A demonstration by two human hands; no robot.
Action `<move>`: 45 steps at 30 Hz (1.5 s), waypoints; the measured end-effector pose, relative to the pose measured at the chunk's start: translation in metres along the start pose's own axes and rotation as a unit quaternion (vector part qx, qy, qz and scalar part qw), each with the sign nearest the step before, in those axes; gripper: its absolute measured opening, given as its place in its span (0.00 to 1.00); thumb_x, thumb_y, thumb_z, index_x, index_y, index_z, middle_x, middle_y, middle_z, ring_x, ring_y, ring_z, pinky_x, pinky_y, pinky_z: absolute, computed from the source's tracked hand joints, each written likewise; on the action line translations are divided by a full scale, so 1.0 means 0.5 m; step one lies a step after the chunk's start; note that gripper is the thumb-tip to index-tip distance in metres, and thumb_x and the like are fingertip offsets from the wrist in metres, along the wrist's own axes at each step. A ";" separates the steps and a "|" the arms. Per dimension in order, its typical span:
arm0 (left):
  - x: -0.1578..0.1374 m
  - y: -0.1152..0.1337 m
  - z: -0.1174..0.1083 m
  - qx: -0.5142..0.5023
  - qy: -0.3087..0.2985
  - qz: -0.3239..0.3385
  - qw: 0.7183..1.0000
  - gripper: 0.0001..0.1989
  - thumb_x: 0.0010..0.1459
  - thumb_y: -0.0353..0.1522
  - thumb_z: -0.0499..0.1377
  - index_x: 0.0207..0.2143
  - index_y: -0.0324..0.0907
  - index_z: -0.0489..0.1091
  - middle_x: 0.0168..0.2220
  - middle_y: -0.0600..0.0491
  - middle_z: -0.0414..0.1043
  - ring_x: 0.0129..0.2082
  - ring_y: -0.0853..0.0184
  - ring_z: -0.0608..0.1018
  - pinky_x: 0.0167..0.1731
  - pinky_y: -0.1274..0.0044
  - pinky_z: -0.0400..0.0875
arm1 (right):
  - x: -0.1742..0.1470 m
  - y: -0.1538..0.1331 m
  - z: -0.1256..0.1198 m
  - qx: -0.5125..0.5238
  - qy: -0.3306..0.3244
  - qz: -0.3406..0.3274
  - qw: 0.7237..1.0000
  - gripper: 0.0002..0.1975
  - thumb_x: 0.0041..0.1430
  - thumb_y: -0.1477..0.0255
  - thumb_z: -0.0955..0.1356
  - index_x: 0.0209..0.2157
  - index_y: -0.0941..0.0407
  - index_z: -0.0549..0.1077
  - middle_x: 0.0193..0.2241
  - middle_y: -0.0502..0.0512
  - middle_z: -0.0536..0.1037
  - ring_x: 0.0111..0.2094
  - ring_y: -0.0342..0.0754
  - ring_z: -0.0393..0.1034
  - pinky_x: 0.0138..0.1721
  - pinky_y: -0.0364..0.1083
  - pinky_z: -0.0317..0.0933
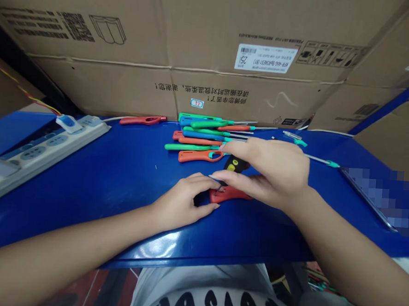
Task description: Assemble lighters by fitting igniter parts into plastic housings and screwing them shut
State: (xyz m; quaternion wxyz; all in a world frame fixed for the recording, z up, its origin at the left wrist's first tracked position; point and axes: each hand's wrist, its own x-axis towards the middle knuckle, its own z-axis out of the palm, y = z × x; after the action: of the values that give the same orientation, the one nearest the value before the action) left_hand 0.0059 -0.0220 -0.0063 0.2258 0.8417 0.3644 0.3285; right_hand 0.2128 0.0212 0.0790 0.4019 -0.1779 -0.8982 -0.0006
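Observation:
A red lighter casing [228,194] lies on the blue table with its end toward the left. My left hand [184,195] steadies that end, thumb on the near side and fingers on the far side. Above the casing, my right hand [276,171] grips a short screwdriver [234,164] with a black and yellow handle. Its tip meets the casing near the left fingertips. The right hand hides the casing's right part. Just beyond the hands is a pile of long-necked lighters in green, blue, red and orange, an orange lighter [195,156] being closest.
A white power strip [56,141] with a plug lies at the left. Another red lighter [137,120] rests near the cardboard wall [125,90] at the back. To the right are a metal rod with a teal end [332,164] and a blurred-out flat object [378,200].

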 end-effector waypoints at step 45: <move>0.000 -0.002 0.000 -0.012 -0.009 -0.010 1.000 0.15 0.59 0.31 0.65 0.49 0.43 0.74 0.48 0.50 0.80 0.48 0.59 0.80 0.50 0.66 0.74 | -0.005 0.011 0.014 0.050 0.024 0.016 0.998 0.15 0.63 0.58 0.71 0.44 0.54 0.79 0.38 0.54 0.83 0.41 0.50 0.78 0.43 0.48 0.73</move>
State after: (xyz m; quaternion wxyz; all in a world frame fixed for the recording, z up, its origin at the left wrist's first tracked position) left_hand 0.0057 -0.0215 -0.0069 0.2427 0.8377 0.3669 0.3235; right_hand 0.2109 0.0267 0.0717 0.4321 -0.1721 -0.8840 0.0465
